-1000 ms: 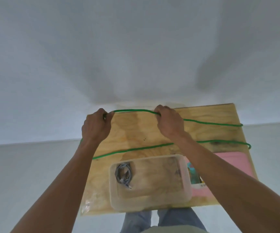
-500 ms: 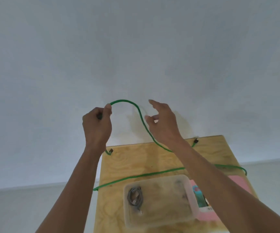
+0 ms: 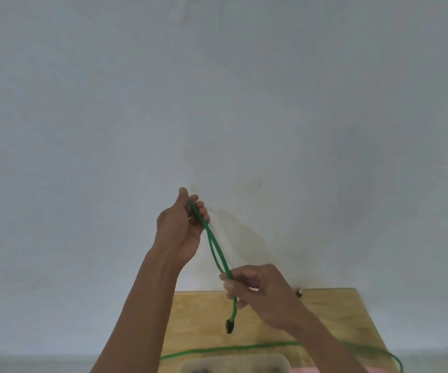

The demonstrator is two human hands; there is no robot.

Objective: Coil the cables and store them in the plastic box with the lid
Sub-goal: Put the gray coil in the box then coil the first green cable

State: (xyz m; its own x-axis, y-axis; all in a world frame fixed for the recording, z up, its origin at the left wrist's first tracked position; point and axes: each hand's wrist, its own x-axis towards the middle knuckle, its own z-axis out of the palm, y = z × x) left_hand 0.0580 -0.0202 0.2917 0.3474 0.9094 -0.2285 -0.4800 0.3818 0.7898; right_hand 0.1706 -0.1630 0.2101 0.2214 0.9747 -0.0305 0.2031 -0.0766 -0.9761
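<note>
A green cable point(image 3: 216, 254) runs doubled between my two hands, raised above the wooden table point(image 3: 333, 316). My left hand point(image 3: 181, 230) pinches the folded top of the loop between thumb and fingers. Lower down, my right hand point(image 3: 258, 290) grips both strands. The cable's dark plug point(image 3: 229, 326) dangles below my right hand. The remaining length of the cable point(image 3: 233, 348) lies across the table and curves off its right edge. Only the far rim of the clear plastic box point(image 3: 233, 363) shows at the bottom edge.
A plain white wall fills most of the view. A second dark plug point(image 3: 299, 293) lies at the table's far edge. A pink sheet point(image 3: 302, 370) peeks in at the bottom right beside the box.
The view has tilted up, so the table and box sank to the bottom. My left hand rose with the cable's bend. My right hand dropped and closed around the two strands.
</note>
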